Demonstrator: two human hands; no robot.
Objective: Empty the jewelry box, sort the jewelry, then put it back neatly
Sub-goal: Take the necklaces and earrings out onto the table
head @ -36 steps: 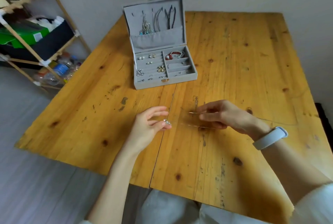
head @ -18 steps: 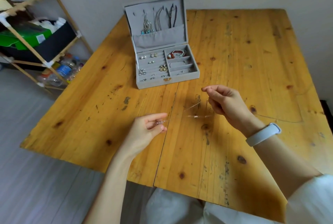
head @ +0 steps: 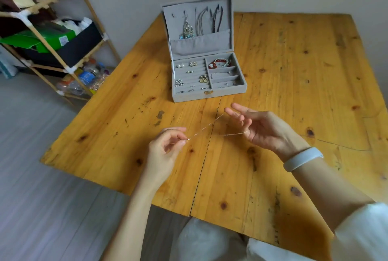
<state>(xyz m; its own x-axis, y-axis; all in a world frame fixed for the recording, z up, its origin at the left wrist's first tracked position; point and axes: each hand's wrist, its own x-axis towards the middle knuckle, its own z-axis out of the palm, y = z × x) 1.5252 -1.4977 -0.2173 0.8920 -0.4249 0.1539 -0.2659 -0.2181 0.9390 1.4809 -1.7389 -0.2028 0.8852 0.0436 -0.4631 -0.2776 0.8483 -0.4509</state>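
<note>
A grey jewelry box (head: 210, 94) stands open on the wooden table (head: 294, 67), lid upright. Necklaces and a dangling earring hang inside the lid. Earrings and rings sit in the left slots, and a red bracelet (head: 218, 63) lies in the top right compartment. Above the table in front of the box, a thin silver chain (head: 207, 127) stretches between my hands. My left hand (head: 165, 149) pinches its small pendant end. My right hand (head: 258, 128) has its fingers spread and the chain looped over them.
A wooden shelf rack (head: 48, 35) stands to the left of the table, with a black bin, a green box and plastic bottles. A wall runs behind the table. A pale wristband (head: 302, 158) is on my right wrist.
My right hand has opened and spread its fingers, stretching the chain into a loop. My left hand still pinches the pendant end. The view has shifted slightly.
</note>
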